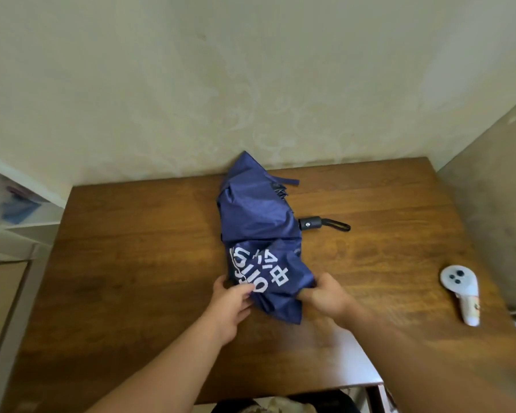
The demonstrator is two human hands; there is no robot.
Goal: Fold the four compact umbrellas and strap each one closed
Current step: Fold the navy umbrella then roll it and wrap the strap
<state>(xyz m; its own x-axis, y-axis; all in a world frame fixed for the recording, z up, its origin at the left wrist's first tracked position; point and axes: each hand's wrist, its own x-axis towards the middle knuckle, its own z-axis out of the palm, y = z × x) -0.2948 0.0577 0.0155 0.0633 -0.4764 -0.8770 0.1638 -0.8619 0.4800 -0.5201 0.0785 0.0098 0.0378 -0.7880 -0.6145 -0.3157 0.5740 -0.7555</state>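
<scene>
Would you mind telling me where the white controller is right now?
In the head view, the white controller lies on the table near its right edge, well right of the umbrella and both hands.

Brown wood-grain counter [131,263], set into a corner between two pale walls. Navy umbrella [259,222] laid near the middle, canopy loose and crumpled, white lettering on the near folds; black handle [310,224] with wrist loop pointed right. White handheld controller [462,290] laid near the right edge, well apart.
</scene>
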